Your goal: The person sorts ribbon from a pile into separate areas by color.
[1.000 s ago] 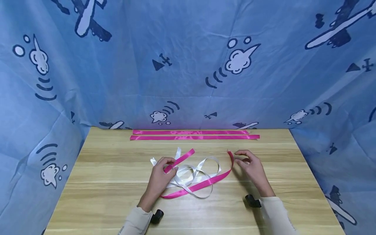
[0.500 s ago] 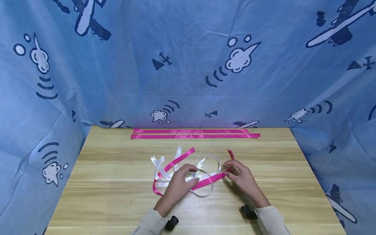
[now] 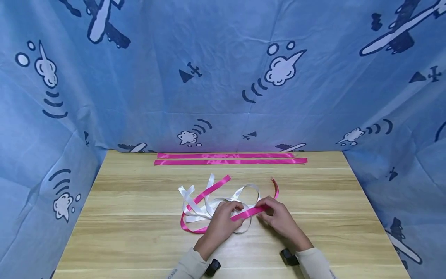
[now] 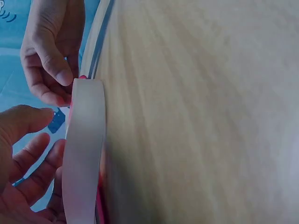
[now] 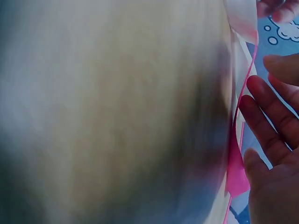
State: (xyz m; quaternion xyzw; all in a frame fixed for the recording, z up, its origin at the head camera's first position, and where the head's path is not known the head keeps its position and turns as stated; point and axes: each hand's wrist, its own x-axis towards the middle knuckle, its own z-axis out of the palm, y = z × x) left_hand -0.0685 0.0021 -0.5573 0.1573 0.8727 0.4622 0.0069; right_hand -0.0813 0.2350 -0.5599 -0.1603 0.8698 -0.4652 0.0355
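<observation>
A long pink ribbon (image 3: 246,213) lies across loosely looped white ribbon (image 3: 190,200) in the head view. Its middle stretch runs between my two hands. My left hand (image 3: 220,221) is over the loops, thumb and fingers apart near the pink ribbon. Close by on the right, my right hand (image 3: 280,219) has its fingertips at the pink ribbon; the thumb stays apart. White ribbon (image 4: 85,149) passes in front of the left hand (image 4: 25,161) in the left wrist view. Spread fingers of the right hand (image 5: 280,140) are beside pink ribbon (image 5: 237,170) in the right wrist view.
Two pink ribbons (image 3: 230,161) lie straight and parallel along the back edge of the wooden table (image 3: 132,217). A blue patterned cloth (image 3: 223,77) hangs behind it and at both sides. Each wrist carries a small black camera (image 3: 212,267).
My left hand has let go of the pink ribbon's left end part and moved right. My right hand has come left and down along the ribbon, so the hands are now close together.
</observation>
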